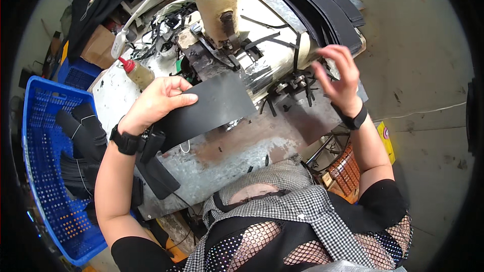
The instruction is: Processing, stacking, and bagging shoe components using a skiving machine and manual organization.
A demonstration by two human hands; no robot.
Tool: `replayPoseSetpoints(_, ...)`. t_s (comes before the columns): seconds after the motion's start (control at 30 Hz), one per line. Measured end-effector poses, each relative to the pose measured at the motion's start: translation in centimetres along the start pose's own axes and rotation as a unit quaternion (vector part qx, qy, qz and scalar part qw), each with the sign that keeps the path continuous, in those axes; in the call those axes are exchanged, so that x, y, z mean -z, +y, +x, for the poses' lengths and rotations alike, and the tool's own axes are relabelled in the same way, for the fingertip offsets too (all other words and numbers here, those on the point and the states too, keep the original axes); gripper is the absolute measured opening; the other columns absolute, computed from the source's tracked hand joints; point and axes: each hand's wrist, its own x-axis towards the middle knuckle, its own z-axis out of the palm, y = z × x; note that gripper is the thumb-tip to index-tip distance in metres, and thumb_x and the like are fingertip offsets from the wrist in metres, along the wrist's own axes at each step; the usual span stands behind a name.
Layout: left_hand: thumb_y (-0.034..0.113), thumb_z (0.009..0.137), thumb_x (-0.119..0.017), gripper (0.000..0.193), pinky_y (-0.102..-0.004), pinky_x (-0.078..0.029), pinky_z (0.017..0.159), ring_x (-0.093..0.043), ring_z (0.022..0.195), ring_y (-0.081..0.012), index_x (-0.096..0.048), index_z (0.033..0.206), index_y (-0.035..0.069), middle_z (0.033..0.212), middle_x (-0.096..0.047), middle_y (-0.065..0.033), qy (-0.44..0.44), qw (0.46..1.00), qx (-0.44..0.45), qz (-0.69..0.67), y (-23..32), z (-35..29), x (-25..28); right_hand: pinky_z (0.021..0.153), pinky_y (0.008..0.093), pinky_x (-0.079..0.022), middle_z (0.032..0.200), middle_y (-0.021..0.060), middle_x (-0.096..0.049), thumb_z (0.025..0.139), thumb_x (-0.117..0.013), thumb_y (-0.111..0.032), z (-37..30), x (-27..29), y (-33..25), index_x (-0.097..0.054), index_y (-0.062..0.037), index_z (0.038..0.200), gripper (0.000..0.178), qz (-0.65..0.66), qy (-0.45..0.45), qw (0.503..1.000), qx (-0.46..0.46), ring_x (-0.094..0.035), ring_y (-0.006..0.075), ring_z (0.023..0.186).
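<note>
My left hand (160,99) pinches the left part of a flat, black rectangular sheet (217,103), thumb on top. The sheet's far edge lies close to the metal work plate of a cream-coloured bench machine (216,12). To the right, my right hand (339,81) is raised with its fingers apart and curved, holding nothing. It is nearest to the right end of the machine and a stack of curved black pieces (310,7). Thin black offcuts (269,40) lie over the machine bed. What the sheet is made of I cannot tell for sure.
A squeeze bottle with a red cap (137,72) stands beyond my left hand. At left, a blue plastic basket (45,206) holds tied bundles of black pieces (75,171). Another black piece (159,176) lies at the metal table's (232,158) near left edge. Black scraps (169,22) pile up behind.
</note>
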Motion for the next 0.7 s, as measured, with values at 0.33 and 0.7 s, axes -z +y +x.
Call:
replayPoseSetpoints(0.33, 0.017, 0.084, -0.071, 0.023, -0.0179, -0.042, 0.049, -0.059, 0.058, -0.0047, -0.056, 0.096, 0.003, 0.072, -0.066, -0.0022, 0.002, 1.000, 0.002, -0.006, 0.6, 1.7, -1.2, 0.087, 0.0392, -0.046, 0.099, 0.0063, -0.063, 0.063, -0.070, 0.000, 2.1, -1.1, -0.2, -0.070, -0.0118, 0.092, 0.032, -0.082, -0.014, 0.989, 0.121, -0.058, 0.0277, 0.097)
replayPoseSetpoints(0.7, 0.011, 0.088, -0.062, 0.013, -0.0208, -0.047, 0.055, -0.060, 0.061, -0.0097, -0.055, 0.095, 0.003, 0.076, -0.065, -0.0066, 0.095, 0.995, -0.030, -0.024, -1.7, -4.9, -0.3, 0.079, 0.0206, -0.044, 0.088, -0.0020, -0.067, 0.086, -0.069, -0.010, 5.0, 9.4, 8.3, -0.069, 0.0013, 0.100, 0.018, 0.147, 0.015, 0.937, -0.316, -0.058, 0.0056, 0.082)
